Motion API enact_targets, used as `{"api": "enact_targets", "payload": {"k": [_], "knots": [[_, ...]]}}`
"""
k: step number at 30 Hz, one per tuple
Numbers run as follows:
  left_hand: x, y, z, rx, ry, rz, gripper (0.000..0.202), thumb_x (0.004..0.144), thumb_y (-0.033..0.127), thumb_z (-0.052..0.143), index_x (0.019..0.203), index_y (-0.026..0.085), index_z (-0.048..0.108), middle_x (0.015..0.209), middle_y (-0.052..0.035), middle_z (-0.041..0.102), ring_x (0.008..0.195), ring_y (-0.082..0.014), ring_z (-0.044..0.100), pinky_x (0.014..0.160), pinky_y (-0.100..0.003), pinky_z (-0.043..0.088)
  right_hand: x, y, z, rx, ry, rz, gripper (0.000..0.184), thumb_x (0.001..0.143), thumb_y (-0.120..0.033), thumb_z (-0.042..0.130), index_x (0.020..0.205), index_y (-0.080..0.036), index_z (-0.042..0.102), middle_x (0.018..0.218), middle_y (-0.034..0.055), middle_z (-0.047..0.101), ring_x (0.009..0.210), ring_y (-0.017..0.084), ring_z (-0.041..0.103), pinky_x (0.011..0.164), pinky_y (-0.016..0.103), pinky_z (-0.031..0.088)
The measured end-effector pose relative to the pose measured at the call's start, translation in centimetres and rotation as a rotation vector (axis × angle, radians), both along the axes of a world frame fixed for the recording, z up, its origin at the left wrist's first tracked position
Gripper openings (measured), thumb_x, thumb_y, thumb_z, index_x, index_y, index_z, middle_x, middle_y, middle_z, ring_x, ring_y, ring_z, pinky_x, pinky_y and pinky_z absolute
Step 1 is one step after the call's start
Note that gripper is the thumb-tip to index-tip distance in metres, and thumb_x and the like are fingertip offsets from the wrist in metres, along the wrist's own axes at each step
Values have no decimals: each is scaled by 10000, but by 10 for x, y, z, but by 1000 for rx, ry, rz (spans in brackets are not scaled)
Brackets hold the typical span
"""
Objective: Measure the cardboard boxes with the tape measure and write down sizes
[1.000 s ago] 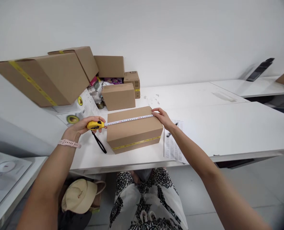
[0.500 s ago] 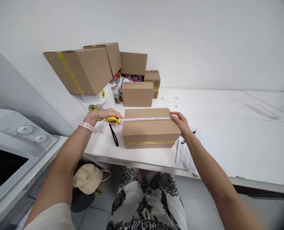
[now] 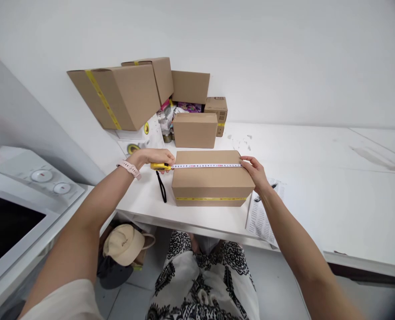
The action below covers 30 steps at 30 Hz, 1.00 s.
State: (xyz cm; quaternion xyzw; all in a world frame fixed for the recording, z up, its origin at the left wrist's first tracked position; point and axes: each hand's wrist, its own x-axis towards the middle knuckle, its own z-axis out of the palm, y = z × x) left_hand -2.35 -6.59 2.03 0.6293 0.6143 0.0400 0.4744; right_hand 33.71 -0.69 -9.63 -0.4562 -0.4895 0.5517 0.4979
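Note:
A brown cardboard box (image 3: 212, 184) with a yellow tape band lies on the white table (image 3: 317, 186) in front of me. A white measuring tape (image 3: 207, 166) is stretched across its top from left to right. My left hand (image 3: 152, 157) grips the yellow tape measure case (image 3: 159, 166) at the box's left edge; its black wrist strap (image 3: 161, 191) lies on the table. My right hand (image 3: 255, 172) pinches the tape's end against the box's right top edge. A pink watch is on my left wrist.
Several cardboard boxes (image 3: 124, 95) and small packaged items are stacked at the back left against the wall. A printed sheet with a pen (image 3: 262, 211) lies right of the box. A white appliance (image 3: 20, 200) stands at far left. A tan cap (image 3: 126, 244) sits below the table.
The view has swung and steadied, so the box now sits square in front of me. Both hands stay at the box's ends with the tape stretched between them.

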Motion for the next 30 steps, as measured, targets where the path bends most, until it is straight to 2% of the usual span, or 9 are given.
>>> {"api": "enact_targets", "payload": {"k": [5, 11, 17, 30], "knots": [[2, 0, 2, -57, 29, 18, 110, 626, 234, 677, 691, 161, 627, 691, -54, 680, 634, -171, 639, 565, -229, 523, 1, 1, 0, 1, -3, 4, 519, 620, -516, 821, 1019, -242, 634, 735, -18, 668, 603, 151, 574, 538, 266, 445], [5, 2, 0, -116, 25, 51, 108, 600, 222, 708, 666, 161, 648, 633, -53, 668, 616, -188, 639, 573, -260, 546, 2, 2, -2, -4, -5, 10, 498, 634, -502, 824, 1022, -247, 644, 737, -20, 670, 613, 150, 575, 535, 258, 437], [2, 4, -3, -120, -3, 70, 115, 596, 229, 731, 674, 157, 686, 674, -83, 717, 626, -204, 663, 593, -285, 561, 2, 2, -2, 5, -12, 6, 499, 631, -509, 821, 1015, -244, 644, 760, -11, 683, 617, 157, 584, 552, 273, 453], [0, 5, -4, -110, -4, 62, 96, 611, 236, 719, 649, 154, 687, 667, -73, 711, 610, -195, 665, 585, -280, 551, 3, 3, -3, -5, 19, 18, 499, 633, -507, 831, 1015, -248, 642, 755, -15, 679, 614, 153, 582, 553, 270, 452]]}}
